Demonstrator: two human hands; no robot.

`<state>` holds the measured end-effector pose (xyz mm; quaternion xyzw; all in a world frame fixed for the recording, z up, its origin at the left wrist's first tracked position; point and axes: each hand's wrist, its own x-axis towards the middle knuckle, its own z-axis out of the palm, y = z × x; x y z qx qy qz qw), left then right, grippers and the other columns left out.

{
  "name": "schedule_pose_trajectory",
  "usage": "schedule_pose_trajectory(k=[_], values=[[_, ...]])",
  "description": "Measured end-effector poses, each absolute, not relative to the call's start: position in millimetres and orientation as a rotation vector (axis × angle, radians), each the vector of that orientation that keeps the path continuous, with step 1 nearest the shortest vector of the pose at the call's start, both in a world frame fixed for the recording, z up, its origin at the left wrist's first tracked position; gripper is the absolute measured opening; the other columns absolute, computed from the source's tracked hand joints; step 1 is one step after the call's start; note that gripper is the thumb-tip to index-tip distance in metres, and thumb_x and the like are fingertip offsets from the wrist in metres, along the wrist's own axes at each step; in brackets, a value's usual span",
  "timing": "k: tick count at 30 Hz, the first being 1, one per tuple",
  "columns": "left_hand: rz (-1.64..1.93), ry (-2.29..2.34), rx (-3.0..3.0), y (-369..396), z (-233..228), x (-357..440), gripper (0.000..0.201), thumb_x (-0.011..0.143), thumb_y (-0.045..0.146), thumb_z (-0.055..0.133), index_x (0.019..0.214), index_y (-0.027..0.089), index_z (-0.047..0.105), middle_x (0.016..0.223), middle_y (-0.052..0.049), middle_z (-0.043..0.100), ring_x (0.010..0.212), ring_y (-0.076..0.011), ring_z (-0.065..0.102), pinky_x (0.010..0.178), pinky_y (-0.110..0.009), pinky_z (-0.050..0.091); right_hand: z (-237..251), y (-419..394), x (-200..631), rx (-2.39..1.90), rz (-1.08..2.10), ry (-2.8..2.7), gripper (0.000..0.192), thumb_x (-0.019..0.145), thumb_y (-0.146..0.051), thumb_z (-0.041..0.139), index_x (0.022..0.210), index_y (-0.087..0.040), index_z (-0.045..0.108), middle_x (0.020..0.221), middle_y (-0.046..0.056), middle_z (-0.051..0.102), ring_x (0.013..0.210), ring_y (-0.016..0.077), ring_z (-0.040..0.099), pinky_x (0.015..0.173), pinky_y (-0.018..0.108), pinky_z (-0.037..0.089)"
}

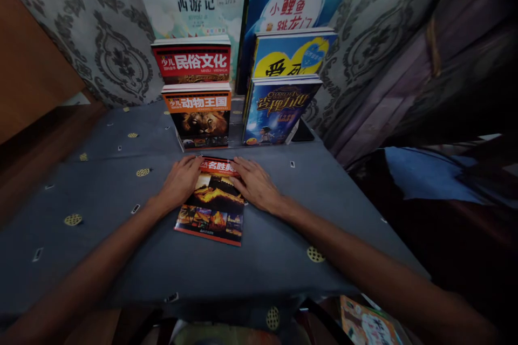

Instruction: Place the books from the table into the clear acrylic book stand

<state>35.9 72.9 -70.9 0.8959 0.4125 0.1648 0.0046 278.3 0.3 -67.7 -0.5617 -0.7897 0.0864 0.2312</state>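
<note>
A book with a red and orange cover (pixel 212 207) lies flat on a table under a grey-blue patterned cloth (pixel 121 188). My left hand (pixel 180 180) rests on the book's upper left edge, fingers spread along it. On the upper right edge rests my right hand (pixel 254 183), its fingers over the top corner. Both hands touch the book without lifting it.
Behind the book a stepped stand holds a lion-cover book (pixel 198 116), a red-cover book (pixel 192 62), a dark blue book (pixel 277 110) and a yellow-blue book (pixel 291 54). Two larger books lean on the patterned wall. More books (pixel 366 323) lie below the table's front edge.
</note>
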Motion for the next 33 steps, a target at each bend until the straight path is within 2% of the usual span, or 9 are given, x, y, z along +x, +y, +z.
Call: schedule_pose_trajectory(k=[3,6,9,17,23,27,29,33], values=[[0.440,1.243,2.813,83,-70,32,0.041,0.101,0.022,0.039,0.138,0.019,0.055,0.140,-0.013,0.063,0.138,-0.0313,0.048,0.106,-0.053,0.045,-67,-10,280,-1.479,0.261,-2.107,0.036,0.100,-0.028,0.050,0.130,-0.015,0.064,0.142,0.019,0.061,0.132,0.0315,0.058,0.113,0.055,0.042],[0.390,1.145,2.828,93,-67,29,0.043,0.099,0.019,0.040,0.138,0.022,0.056,0.145,-0.010,0.060,0.142,-0.0296,0.045,0.110,-0.052,0.043,-64,-21,284,-1.472,0.332,-2.045,0.033,0.102,-0.027,0.045,0.125,-0.017,0.068,0.125,0.015,0.072,0.113,0.0283,0.068,0.101,0.047,0.050],[0.369,1.086,2.845,99,-64,31,0.045,0.096,0.013,0.038,0.134,0.022,0.060,0.144,-0.008,0.061,0.143,-0.0272,0.045,0.111,-0.050,0.043,-60,-26,286,-1.495,0.402,-1.997,0.035,0.103,-0.028,0.042,0.122,-0.016,0.069,0.112,0.013,0.076,0.101,0.0255,0.071,0.094,0.039,0.052],[0.393,1.119,2.888,77,-55,56,0.039,0.097,0.015,0.040,0.129,0.016,0.062,0.136,-0.015,0.066,0.135,-0.0299,0.054,0.107,-0.051,0.046,-54,-21,293,-1.486,0.497,-1.911,0.034,0.105,-0.031,0.041,0.119,-0.019,0.070,0.113,0.008,0.078,0.102,0.0220,0.072,0.090,0.032,0.051],[0.402,0.890,2.920,38,-50,82,0.034,0.100,0.028,0.046,0.128,0.017,0.062,0.138,-0.016,0.064,0.131,-0.0291,0.058,0.110,-0.049,0.045,-56,-18,296,-1.424,0.527,-1.860,0.035,0.106,-0.030,0.039,0.123,-0.020,0.067,0.111,0.008,0.078,0.108,0.0225,0.071,0.094,0.034,0.050],[0.401,0.888,2.960,14,-49,93,0.042,0.098,0.041,0.053,0.133,0.016,0.057,0.141,-0.018,0.060,0.133,-0.0320,0.054,0.112,-0.052,0.042,-57,-16,298,-1.404,0.550,-1.808,0.036,0.106,-0.029,0.037,0.126,-0.018,0.064,0.110,0.008,0.079,0.110,0.0219,0.071,0.097,0.035,0.050],[0.376,0.967,2.996,6,-47,96,0.040,0.098,0.040,0.053,0.130,0.016,0.057,0.135,-0.018,0.061,0.127,-0.0323,0.056,0.108,-0.051,0.044,-58,-15,299,-1.395,0.570,-1.769,0.036,0.106,-0.029,0.037,0.127,-0.019,0.064,0.109,0.008,0.079,0.107,0.0211,0.072,0.097,0.035,0.050],[0.281,1.096,3.109,0,-44,100,0.027,0.098,0.035,0.050,0.109,0.014,0.063,0.111,-0.015,0.066,0.108,-0.0306,0.060,0.095,-0.047,0.051,-61,-13,300,-1.358,0.652,-1.674,0.037,0.106,-0.031,0.035,0.129,-0.020,0.062,0.106,0.008,0.079,0.101,0.0200,0.074,0.094,0.036,0.053]])
